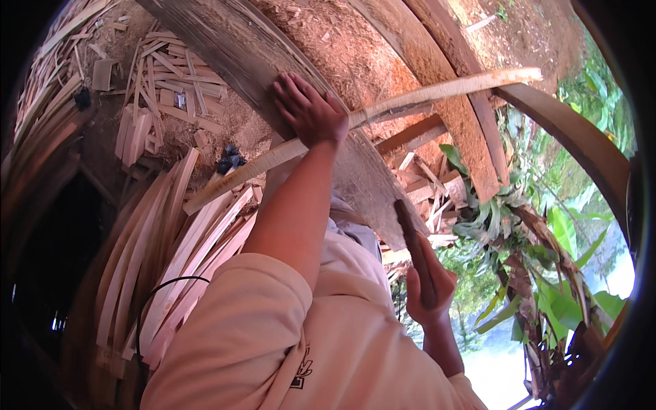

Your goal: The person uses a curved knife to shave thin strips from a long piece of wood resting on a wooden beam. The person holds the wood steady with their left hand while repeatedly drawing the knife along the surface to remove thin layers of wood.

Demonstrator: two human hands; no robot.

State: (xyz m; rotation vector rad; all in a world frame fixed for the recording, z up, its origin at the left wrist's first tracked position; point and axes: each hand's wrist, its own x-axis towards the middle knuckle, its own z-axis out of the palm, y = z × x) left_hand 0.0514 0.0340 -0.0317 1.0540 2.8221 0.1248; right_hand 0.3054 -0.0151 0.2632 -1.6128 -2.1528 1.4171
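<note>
Left hand (pixel 309 113) lay palm-down on a long pale wooden strip (pixel 437 91), fingers (pixel 290 96) spread flat and pressing it against a broad dark plank (pixel 225 48) beneath; the fingers were extended, not curled round the strip. The strip's long axis ran from lower left of the hand, near a heap of similar strips, up and away to the right past the hand, its far end pointing toward the greenery. It sat touching the plank where the hand covered it.

Right hand (pixel 427 283) was clenched round a dark, narrow tool (pixel 410 242), its long axis rising from the fist toward the plank's lower edge; whether it was a blade could not be told. The tip stood just beside the plank edge.

Beyond the left hand: a pile of thin pale wood strips (pixel 171 253) fanned out below and left, short offcuts (pixel 157 89) scattered on sawdust-covered ground (pixel 342 48). Beyond the right hand: broad green leaves (pixel 560 301).
</note>
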